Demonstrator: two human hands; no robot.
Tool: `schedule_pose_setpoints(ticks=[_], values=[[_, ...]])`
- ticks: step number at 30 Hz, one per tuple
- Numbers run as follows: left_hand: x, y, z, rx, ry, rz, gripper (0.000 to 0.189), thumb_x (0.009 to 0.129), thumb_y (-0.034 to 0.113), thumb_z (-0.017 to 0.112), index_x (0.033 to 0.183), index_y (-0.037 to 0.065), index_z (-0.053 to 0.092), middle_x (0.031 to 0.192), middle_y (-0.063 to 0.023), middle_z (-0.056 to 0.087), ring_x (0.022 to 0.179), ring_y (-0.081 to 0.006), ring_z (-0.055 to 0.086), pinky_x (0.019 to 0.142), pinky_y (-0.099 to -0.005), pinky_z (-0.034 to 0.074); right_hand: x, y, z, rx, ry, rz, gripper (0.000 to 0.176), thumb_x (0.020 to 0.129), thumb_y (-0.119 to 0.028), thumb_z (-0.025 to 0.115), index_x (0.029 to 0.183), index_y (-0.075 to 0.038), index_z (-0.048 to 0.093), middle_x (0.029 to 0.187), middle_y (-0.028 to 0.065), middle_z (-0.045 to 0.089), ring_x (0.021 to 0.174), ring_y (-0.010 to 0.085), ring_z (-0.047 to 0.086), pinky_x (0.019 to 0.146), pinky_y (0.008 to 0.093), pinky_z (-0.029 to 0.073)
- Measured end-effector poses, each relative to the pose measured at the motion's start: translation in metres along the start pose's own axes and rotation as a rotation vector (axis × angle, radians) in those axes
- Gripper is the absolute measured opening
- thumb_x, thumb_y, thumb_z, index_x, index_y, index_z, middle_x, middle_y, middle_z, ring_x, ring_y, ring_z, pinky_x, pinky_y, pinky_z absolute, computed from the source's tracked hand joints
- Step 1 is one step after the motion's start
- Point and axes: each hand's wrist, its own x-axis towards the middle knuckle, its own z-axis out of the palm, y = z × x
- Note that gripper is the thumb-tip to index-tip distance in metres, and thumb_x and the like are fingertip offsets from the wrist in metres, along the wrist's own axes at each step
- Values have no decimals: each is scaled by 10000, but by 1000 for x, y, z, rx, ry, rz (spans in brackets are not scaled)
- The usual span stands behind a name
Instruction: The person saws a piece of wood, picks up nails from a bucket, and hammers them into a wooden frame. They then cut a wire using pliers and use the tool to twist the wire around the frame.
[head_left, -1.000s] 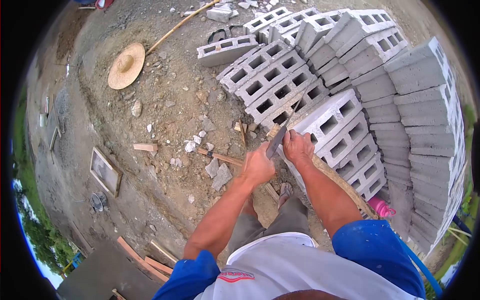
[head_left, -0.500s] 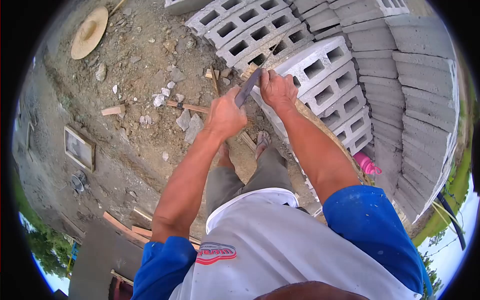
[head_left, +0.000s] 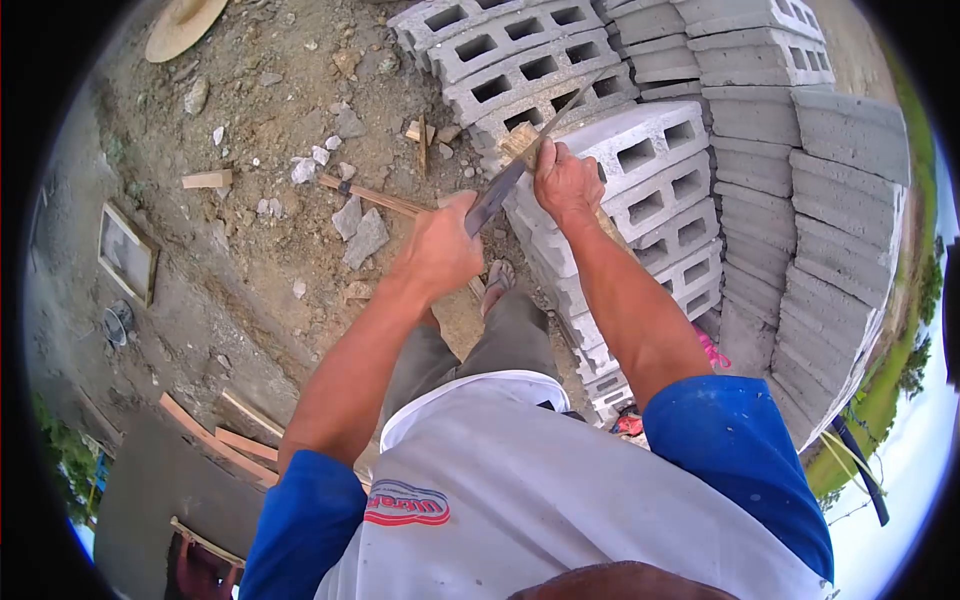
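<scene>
My left hand [head_left: 437,250] is closed at the near end of a long, dark, tapering blade, a handsaw [head_left: 493,203] by its look; its handle is hidden in the fist and I cannot make out teeth. The blade slants up and right across the end of a rough wooden board [head_left: 518,140]. My right hand [head_left: 568,185] is closed on the board close beside the blade. The board runs back under my right forearm, over stacked hollow concrete blocks [head_left: 650,205], and is partly hidden by that arm.
More grey blocks [head_left: 845,210] stand piled at the right. On the dirt at left lie stones [head_left: 367,238], wood scraps [head_left: 207,180], a framed screen [head_left: 127,255], a bucket [head_left: 118,323] and a straw hat [head_left: 185,28]. Long wood strips [head_left: 215,438] lie at lower left.
The view has shifted, so the ground items sit farther left and the hat higher. My left hand is a little farther from my right, and the blade slants at a flatter angle.
</scene>
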Motion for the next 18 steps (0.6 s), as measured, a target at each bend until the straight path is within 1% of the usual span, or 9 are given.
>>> schedule_pose_setpoints(ticks=[2,4,7,8,10,12,14,16,18], values=[[-103,-42,-18,-16,78,7,525,758,33,575,1279,5,518,948,-283,651,865,-437,639,767,-487,527,21,-4,-12,11,58,-12,529,977,-494,315,1036,-109,674,1064,157,673,1050,377,544,898,473,453],[-186,-53,-42,-23,-18,-206,542,744,19,585,1281,-8,526,943,-263,670,867,-411,664,782,-414,548,13,0,-9,17,39,-16,529,978,-492,315,1031,-106,672,1065,161,672,1056,377,542,900,475,453],[-158,-72,-28,-48,27,-46,537,748,8,581,1283,-6,530,925,-256,674,866,-404,667,765,-402,550,19,-3,-6,13,63,-37,526,978,-487,313,1026,-103,671,1025,158,683,1059,379,537,901,475,452],[-104,-82,-4,-106,62,24,519,753,25,590,1269,2,544,899,-264,667,848,-413,660,749,-428,546,15,0,-6,6,49,-22,525,978,-484,312,1025,-103,671,1018,157,685,1059,380,536,901,475,452],[27,-43,23,-28,46,78,489,767,98,599,1247,16,550,872,-293,642,826,-454,627,725,-492,524,19,0,-3,-7,47,-25,527,979,-485,310,1026,-103,670,1001,160,688,1052,382,536,899,477,452],[52,-13,23,-8,42,141,502,766,95,592,1259,15,538,877,-296,640,847,-458,623,742,-498,518,15,-4,-11,-8,11,17,526,978,-487,312,1042,-103,667,1024,164,682,1055,380,533,899,476,451],[12,-10,8,-6,-1,39,497,766,92,591,1254,12,541,900,-301,637,859,-460,620,755,-501,515,-3,-4,-3,-9,-23,15,523,977,-491,316,1064,-107,661,1047,168,673,1062,377,529,901,475,450],[-90,-48,-17,-36,30,-5,562,758,47,579,1316,35,509,958,-297,644,863,-455,626,776,-489,520,24,-9,-16,7,42,-18,529,976,-500,311,1078,-110,655,1048,179,663,1054,383,535,895,485,450],[-177,-62,-44,-17,-88,-241,621,730,22,604,1342,51,498,922,-267,666,825,-412,668,761,-453,546,13,-2,-10,14,39,-15,542,977,-513,296,1085,-115,648,1026,197,650,1032,400,550,882,507,451]])
